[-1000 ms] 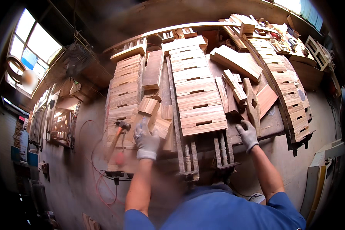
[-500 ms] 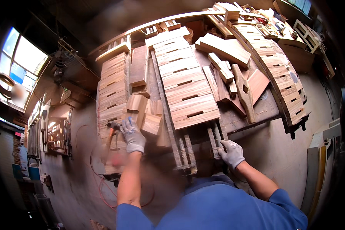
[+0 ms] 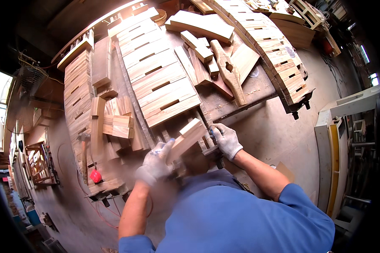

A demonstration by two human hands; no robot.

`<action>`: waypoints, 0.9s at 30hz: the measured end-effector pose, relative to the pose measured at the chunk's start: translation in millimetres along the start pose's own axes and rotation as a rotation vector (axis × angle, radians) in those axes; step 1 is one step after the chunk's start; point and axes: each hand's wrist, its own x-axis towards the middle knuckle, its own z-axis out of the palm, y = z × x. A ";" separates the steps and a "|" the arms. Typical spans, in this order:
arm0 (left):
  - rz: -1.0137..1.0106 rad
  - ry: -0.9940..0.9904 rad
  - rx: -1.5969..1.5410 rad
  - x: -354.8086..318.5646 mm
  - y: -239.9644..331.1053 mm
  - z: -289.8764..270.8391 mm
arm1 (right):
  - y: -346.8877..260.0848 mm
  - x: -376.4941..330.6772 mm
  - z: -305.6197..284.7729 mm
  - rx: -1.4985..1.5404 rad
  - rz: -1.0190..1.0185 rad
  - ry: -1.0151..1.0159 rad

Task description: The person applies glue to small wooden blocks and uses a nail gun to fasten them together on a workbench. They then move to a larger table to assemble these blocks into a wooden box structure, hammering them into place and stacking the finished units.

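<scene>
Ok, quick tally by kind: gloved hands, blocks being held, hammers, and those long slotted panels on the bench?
Gloved hands: 2, left hand and right hand
Held wood block: 1, in the left hand
Hammer: 1, at the bench's left edge
Slotted panels: 3, left panel, middle panel, right panel
Total: 7

Two gloved hands (image 3: 156, 162) (image 3: 226, 139), one wood block (image 3: 185, 139) held, one red-handled tool (image 3: 96, 176) at eight o'clock.

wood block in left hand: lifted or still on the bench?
Lifted. The left hand grips the wood block tilted, in front of the workbench edge.
</scene>
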 end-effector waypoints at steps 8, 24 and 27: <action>0.053 -0.132 0.065 38.6 10.4 2.6 | -9.9 14.0 -7.3 -0.005 0.161 -0.193; 0.100 0.206 0.368 70.8 -26.1 42.4 | 2.6 76.9 -25.1 0.141 0.121 -0.554; 0.054 0.345 0.449 82.0 -35.0 52.3 | -28.7 93.6 -26.5 -0.157 -0.128 -0.483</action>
